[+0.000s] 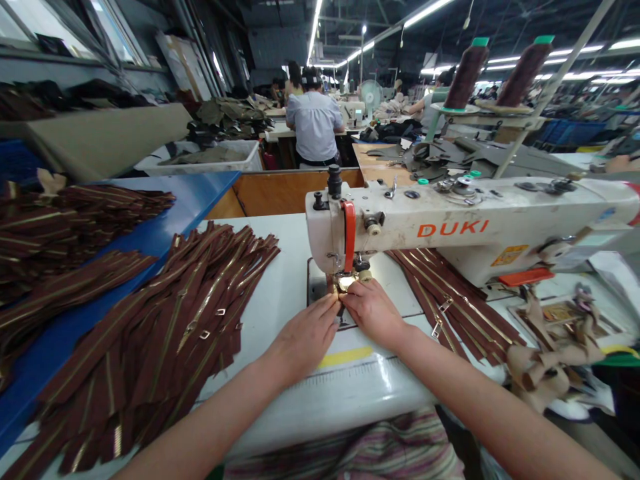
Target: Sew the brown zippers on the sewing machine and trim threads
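Both my hands are at the needle area of a white sewing machine. My left hand has its fingers closed together, the tips pinching the end of a brown zipper in front of the presser foot. From the other side, my right hand pinches at the same spot, its fingertips nearly touching the left ones. Most of this zipper is hidden by fingers and machine. Left of the hands lies a big pile of brown zippers with gold teeth. More brown zippers lie under the machine arm at the right.
A blue table at the left carries more zipper bundles. Thread cones stand behind the machine. Beige fabric scraps lie at the right edge. A co-worker sits ahead, near a white bin.
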